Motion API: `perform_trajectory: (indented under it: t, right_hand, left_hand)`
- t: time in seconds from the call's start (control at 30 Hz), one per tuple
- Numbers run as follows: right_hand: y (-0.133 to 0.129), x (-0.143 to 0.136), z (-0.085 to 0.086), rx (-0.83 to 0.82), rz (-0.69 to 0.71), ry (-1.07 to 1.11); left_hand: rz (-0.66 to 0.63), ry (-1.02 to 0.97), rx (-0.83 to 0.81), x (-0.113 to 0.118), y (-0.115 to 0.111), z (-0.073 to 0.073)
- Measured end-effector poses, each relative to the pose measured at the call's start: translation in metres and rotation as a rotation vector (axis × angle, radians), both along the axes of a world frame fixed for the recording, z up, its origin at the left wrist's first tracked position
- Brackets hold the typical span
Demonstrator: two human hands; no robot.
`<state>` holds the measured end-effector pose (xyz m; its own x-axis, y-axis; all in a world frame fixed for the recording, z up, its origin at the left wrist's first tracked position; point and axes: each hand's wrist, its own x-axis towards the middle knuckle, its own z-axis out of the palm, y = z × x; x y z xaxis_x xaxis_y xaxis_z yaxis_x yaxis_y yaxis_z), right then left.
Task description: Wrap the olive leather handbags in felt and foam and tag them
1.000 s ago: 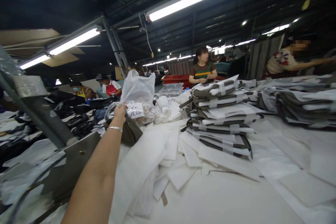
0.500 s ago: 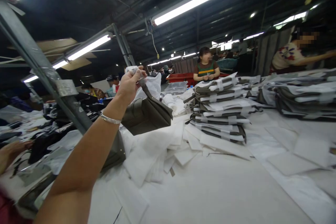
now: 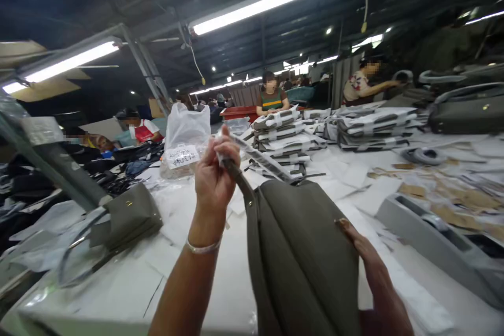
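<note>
My left hand (image 3: 218,168), with a bracelet at the wrist, is closed around the wrapped handle of a grey-green bag (image 3: 311,252), holding it up at the centre. My right hand (image 3: 356,239) grips the bag's right side, its thumb or fingertip on the near face and the other fingers hidden behind it. The bag hangs close to the camera over the white table (image 3: 220,278); its lower end is out of frame. A second grey-green bag (image 3: 134,215) rests on the table at the left.
Stacked bag pieces with white sheets (image 3: 279,139) stand behind. A labelled plastic bag (image 3: 185,139) is at centre left, a grey tape dispenser (image 3: 433,241) at right. A metal post (image 3: 59,163) slants at left. Several people work beyond.
The view has swung right. The held bag has come nearer and looks much larger. My right hand has come into view, gripping its side.
</note>
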<state>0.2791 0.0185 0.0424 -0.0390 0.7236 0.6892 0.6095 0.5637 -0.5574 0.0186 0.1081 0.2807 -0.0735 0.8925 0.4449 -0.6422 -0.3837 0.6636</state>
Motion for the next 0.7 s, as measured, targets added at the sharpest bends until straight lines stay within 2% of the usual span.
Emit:
perform_trajectory:
  t: [0.03, 0.1, 0.2, 0.27, 0.33, 0.4, 0.47, 0.53, 0.6, 0.7]
  right_hand:
    - [-0.006, 0.007, 0.002, 0.085, -0.018, -0.055]
    - [-0.013, 0.014, 0.002, 0.191, -0.01, -0.207]
    - [-0.013, 0.018, -0.012, 0.14, 0.068, -0.376]
    - [-0.006, 0.021, -0.026, 0.076, 0.074, -0.388]
    - [0.005, 0.025, -0.035, -0.005, 0.034, -0.325]
    - [0.021, 0.027, -0.037, -0.112, 0.005, -0.228]
    - [0.039, 0.025, -0.035, -0.201, 0.024, -0.133]
    - [0.05, 0.02, -0.032, -0.247, 0.065, -0.067]
    - [0.046, 0.017, -0.032, -0.27, 0.081, -0.042]
    - [0.015, 0.022, -0.037, -0.281, 0.025, -0.096]
  left_hand:
    - [0.067, 0.043, -0.089, -0.002, 0.003, -0.021]
    - [0.259, 0.348, -0.335, -0.007, 0.012, -0.066]
    - [0.287, 0.55, -0.524, -0.022, 0.02, -0.132]
    - [0.332, 0.681, -0.611, -0.039, 0.01, -0.163]
    - [0.372, 0.786, -0.658, -0.057, -0.012, -0.184]
    - [0.396, 0.858, -0.643, -0.067, -0.044, -0.201]
    - [0.402, 0.929, -0.605, -0.064, -0.078, -0.218]
    - [0.408, 0.998, -0.588, -0.05, -0.106, -0.235]
    - [0.43, 0.964, -0.61, -0.032, -0.122, -0.249]
    - [0.47, 0.893, -0.591, -0.016, -0.124, -0.259]
